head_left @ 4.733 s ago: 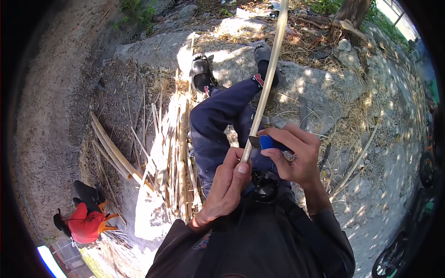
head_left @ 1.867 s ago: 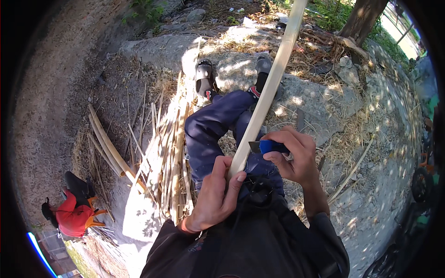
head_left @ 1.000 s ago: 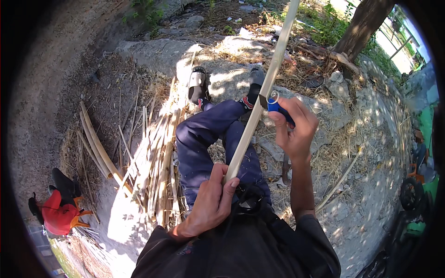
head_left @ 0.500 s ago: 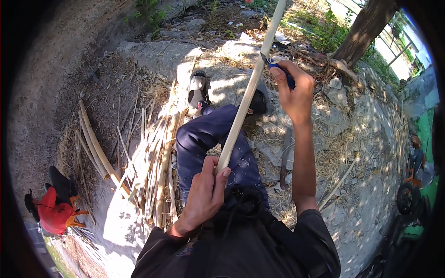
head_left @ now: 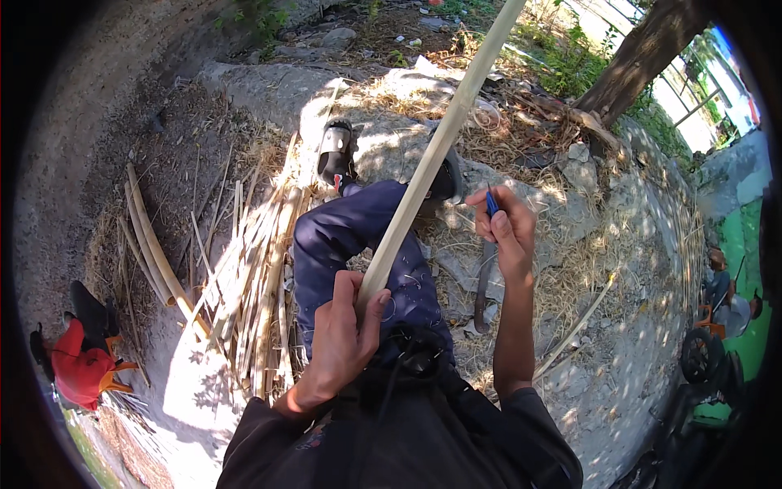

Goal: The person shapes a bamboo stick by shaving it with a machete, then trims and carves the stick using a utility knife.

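Note:
A long pale bamboo strip slants up and away from my lap past the top edge of the view. My left hand is closed around its near end, with the thumb along the side. To the right of the strip and apart from it, my right hand grips a small knife with a blue handle. Its dark, short blade points upward. Pale shavings cling to my dark blue trousers.
Split bamboo strips lie piled left of my legs, beside thicker curved pieces. A large dark blade rests on the ground at my right. A person in red sits far left; a tree trunk and a motorbike stand right.
My right hand has moved back toward me, taking the knife away from the strip and turning its blade upward. My left hand and the strip's near end have shifted slightly left.

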Action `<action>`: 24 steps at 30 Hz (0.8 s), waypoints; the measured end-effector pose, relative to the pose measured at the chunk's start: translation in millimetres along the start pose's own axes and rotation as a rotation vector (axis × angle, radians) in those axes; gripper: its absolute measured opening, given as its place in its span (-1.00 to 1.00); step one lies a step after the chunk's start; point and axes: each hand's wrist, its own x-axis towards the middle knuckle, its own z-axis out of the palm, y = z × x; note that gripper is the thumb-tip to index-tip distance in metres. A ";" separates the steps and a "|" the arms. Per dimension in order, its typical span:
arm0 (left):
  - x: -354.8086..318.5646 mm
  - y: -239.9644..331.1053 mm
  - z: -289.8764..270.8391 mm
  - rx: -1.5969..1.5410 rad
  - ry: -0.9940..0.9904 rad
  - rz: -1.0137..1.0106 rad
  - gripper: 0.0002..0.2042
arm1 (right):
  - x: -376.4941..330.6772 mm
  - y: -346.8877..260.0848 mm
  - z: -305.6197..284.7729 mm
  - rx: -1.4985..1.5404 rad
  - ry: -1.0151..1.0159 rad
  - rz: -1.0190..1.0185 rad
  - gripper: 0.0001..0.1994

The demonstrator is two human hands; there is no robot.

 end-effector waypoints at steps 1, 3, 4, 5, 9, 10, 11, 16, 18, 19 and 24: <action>-0.6 0.6 0.6 -0.001 0.001 -0.004 -0.78 | -8.0 -1.8 4.7 -0.055 0.044 -0.005 -0.45; -1.8 0.1 3.8 0.008 0.024 0.038 -0.78 | -19.6 -4.9 11.6 -0.119 0.057 0.064 -0.51; -2.1 -0.8 5.5 0.010 0.025 0.033 -0.78 | -21.6 -3.9 18.8 -0.303 0.041 -0.057 -0.55; -2.9 -1.7 7.7 -0.018 0.007 0.045 -0.79 | -22.8 -3.9 26.3 -0.486 0.026 -0.178 -0.59; -3.0 0.9 6.8 -0.157 -0.117 0.064 -0.83 | -25.2 -17.1 46.7 -0.590 -0.038 -0.262 -0.62; -3.9 -0.3 6.9 -0.157 -0.115 0.058 -0.83 | -24.0 -15.3 49.1 -0.606 -0.041 -0.313 -0.63; -4.2 -3.0 7.2 -0.222 -0.159 0.041 -0.84 | -25.1 -15.6 50.0 -0.605 -0.044 -0.310 -0.63; -6.3 -7.3 4.6 -0.382 -0.262 -0.026 -0.85 | -29.9 -14.5 53.7 -0.682 -0.037 -0.349 -0.54; -6.9 -4.4 2.3 -0.432 -0.288 -0.042 -0.81 | -30.4 -17.7 53.8 -0.682 -0.057 -0.340 -0.54; -7.5 -2.6 1.0 -0.432 -0.285 -0.044 -0.81 | -30.4 -19.6 53.8 -0.683 -0.075 -0.331 -0.54; -10.8 -1.2 -0.2 -0.457 -0.343 -0.074 -0.79 | -24.7 -25.6 49.2 -0.718 0.029 -0.329 -0.53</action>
